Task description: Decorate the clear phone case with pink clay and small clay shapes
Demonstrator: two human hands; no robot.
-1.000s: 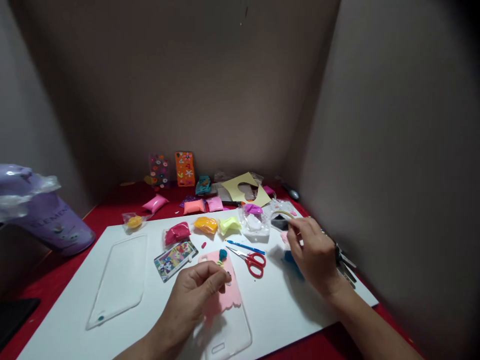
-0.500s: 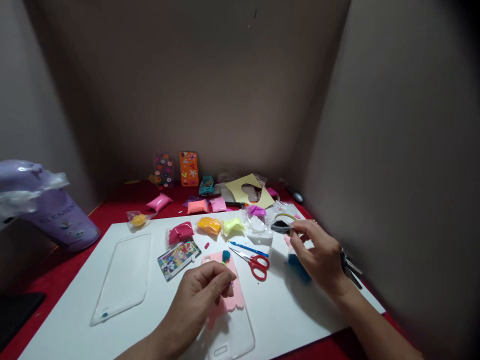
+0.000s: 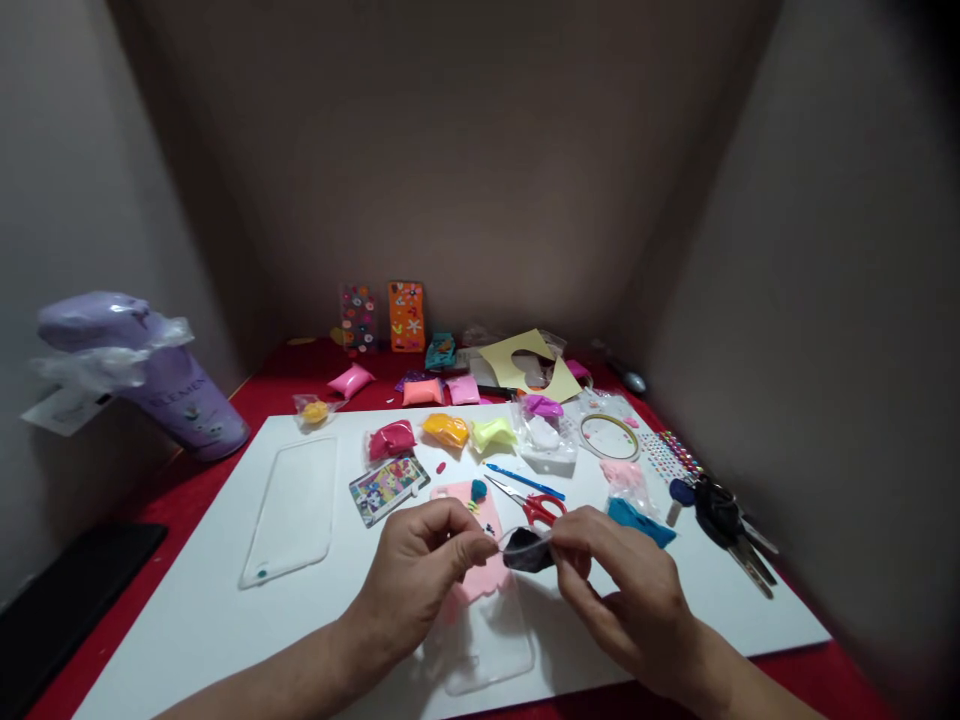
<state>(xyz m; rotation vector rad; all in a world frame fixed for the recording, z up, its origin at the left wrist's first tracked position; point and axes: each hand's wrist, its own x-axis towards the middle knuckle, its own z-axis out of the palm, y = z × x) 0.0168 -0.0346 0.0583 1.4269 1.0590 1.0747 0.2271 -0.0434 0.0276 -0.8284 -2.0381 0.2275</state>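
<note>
My left hand point(image 3: 424, 560) and my right hand point(image 3: 615, 590) meet above the white board point(image 3: 225, 620), both pinched on a small plastic packet of black clay point(image 3: 527, 549). Beneath them lies a clear phone case point(image 3: 480, 620) partly covered with pink clay and a teal blob point(image 3: 478, 490). Red-handled scissors point(image 3: 536, 505) and a blue tool point(image 3: 525, 482) lie just behind the hands.
Several coloured clay packets point(image 3: 446, 430) sit at the board's back, with a second clear case point(image 3: 292, 510), a picture card point(image 3: 388, 487), a tape ring point(image 3: 610, 436), blue clay point(image 3: 637, 520) and keys point(image 3: 724, 520). A purple bottle point(image 3: 150, 375) stands left; decorated cases point(image 3: 405, 315) lean on the wall.
My right hand lifted the black clay packet from the right side of the board and carried it to the centre. My left hand now pinches it too. The view shifted left.
</note>
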